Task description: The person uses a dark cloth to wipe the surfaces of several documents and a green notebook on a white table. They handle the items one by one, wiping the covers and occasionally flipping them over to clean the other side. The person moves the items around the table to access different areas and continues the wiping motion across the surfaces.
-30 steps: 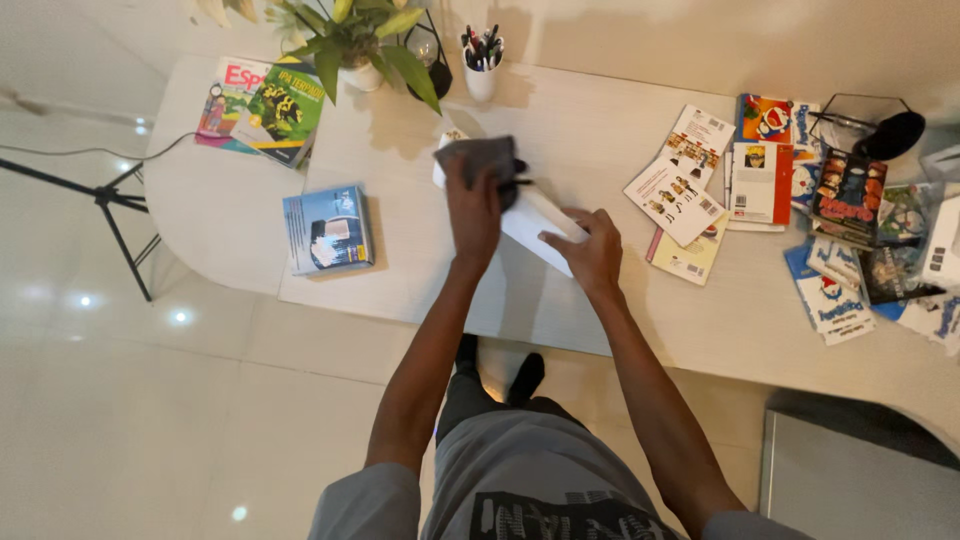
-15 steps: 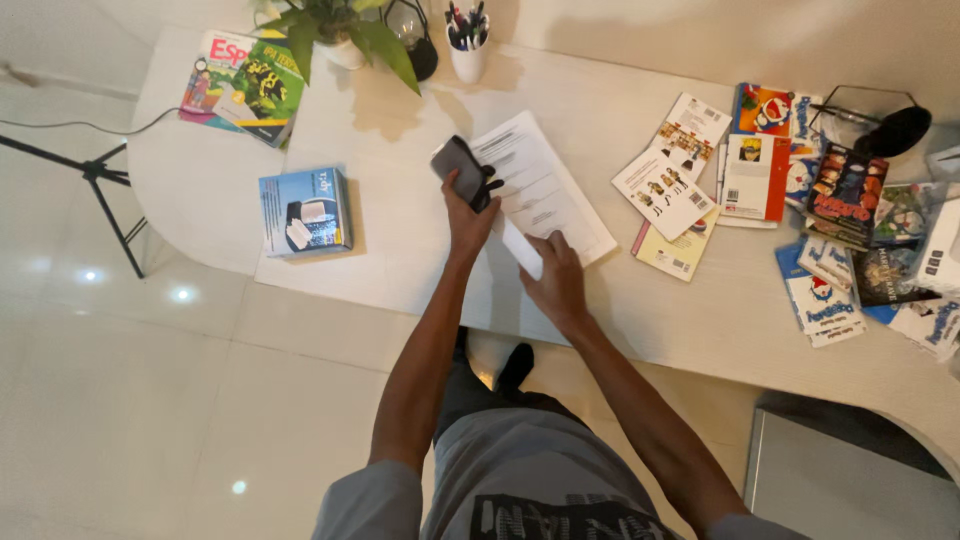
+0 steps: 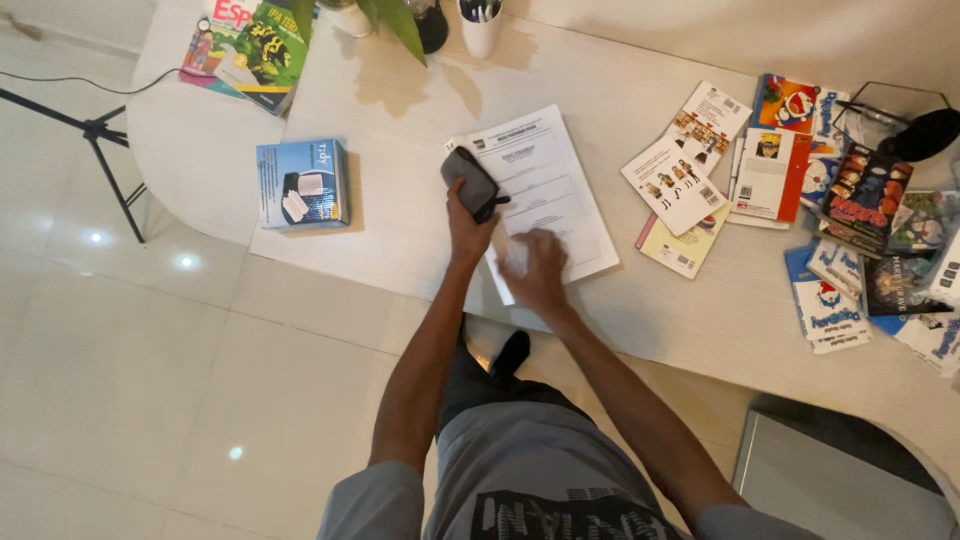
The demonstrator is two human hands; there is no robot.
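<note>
My left hand (image 3: 464, 220) grips a dark grey cloth (image 3: 470, 180) and holds it over the left edge of a white printed document (image 3: 550, 190) lying on the light wooden table (image 3: 400, 230). My right hand (image 3: 534, 270) rests flat on the document's near corner, fingers spread on the paper. The document lies flat, tilted slightly clockwise.
A blue boxed book (image 3: 301, 184) lies left of the document. Magazines (image 3: 247, 45), a potted plant (image 3: 385, 15) and a white pen cup (image 3: 481, 25) stand at the back. Several comic books (image 3: 790, 180) spread across the right side. A tripod leg (image 3: 95, 135) stands on the floor at left.
The white document, lifted a second ago, now lies flat on the table. My right hand slid down to its near corner. My left hand with the cloth stayed by its left edge.
</note>
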